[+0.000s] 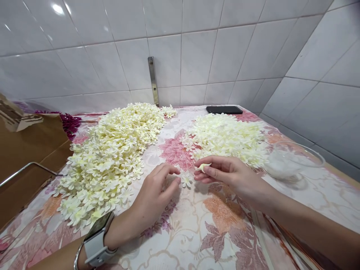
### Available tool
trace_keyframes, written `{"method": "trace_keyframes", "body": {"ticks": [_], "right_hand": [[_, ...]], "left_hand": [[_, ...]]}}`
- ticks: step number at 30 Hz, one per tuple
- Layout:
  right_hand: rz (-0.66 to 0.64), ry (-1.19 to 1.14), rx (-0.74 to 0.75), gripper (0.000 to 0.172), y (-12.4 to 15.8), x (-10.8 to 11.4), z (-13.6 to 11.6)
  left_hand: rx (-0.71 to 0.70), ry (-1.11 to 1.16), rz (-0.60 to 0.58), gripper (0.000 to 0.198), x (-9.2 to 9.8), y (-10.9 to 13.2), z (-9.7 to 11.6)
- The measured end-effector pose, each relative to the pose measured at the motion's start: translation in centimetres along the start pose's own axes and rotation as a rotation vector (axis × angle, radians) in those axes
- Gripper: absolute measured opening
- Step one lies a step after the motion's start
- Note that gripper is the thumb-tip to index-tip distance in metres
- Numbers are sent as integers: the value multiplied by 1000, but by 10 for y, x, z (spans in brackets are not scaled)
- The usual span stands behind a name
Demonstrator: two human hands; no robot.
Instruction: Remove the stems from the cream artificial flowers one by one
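My right hand (pixel 222 170) pinches a small cream artificial flower (pixel 203 167) between thumb and fingers, just above the table. My left hand (pixel 157 191) is held to its left, fingers curved, with a gap between thumb and forefinger and nothing seen in it. Between the two hands a single white flower (pixel 186 179) lies on the floral tablecloth (pixel 180 240). A large heap of cream flowers (pixel 112 153) spreads beyond and left of my left hand. Past my right hand sits a second, whiter heap of flowers (pixel 230 137).
A black phone (pixel 224 110) lies at the back, near the tiled wall. To the right is a clear plastic bowl (pixel 284 163) with whitish contents. An open cardboard box (pixel 30 150) stands on the left, with purple flowers (pixel 70 125) behind it. A metal bracket (pixel 153 80) is fixed to the wall.
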State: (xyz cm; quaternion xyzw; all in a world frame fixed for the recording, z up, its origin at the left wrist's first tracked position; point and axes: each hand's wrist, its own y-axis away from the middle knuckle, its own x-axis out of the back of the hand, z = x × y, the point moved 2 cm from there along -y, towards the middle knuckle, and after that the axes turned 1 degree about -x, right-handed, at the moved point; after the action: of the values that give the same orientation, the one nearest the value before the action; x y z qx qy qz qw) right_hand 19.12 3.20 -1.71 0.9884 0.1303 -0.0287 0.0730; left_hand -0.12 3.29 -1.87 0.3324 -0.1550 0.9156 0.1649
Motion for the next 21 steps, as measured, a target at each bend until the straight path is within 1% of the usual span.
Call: {"method": "trace_keyframes", "body": {"ticks": [2, 5, 8, 12, 15, 16, 19, 21], "right_hand": [[-11, 44, -18, 26, 1, -2, -1], [12, 156, -59, 26, 4, -3, -3], [37, 198, -57, 28, 6, -2, -2], [-40, 189, -10, 24, 5, -5, -1], [-41, 151, 22, 25, 3, -6, -1], [-37, 153, 19, 27, 3, -7, -1], [-13, 180, -14, 43, 3, -6, 0], [10, 199, -22, 45, 4, -5, 0]], "left_hand": [[3, -7, 0, 9, 0, 0, 1], [-12, -24, -5, 10, 0, 1, 2], [-34, -30, -3, 9, 0, 1, 2], [-54, -26, 8, 9, -1, 1, -1], [-51, -26, 16, 9, -1, 1, -2], [-48, -24, 18, 9, -1, 1, -2], [-37, -17, 17, 10, -1, 2, 0], [-30, -13, 17, 10, -1, 2, 1]]}}
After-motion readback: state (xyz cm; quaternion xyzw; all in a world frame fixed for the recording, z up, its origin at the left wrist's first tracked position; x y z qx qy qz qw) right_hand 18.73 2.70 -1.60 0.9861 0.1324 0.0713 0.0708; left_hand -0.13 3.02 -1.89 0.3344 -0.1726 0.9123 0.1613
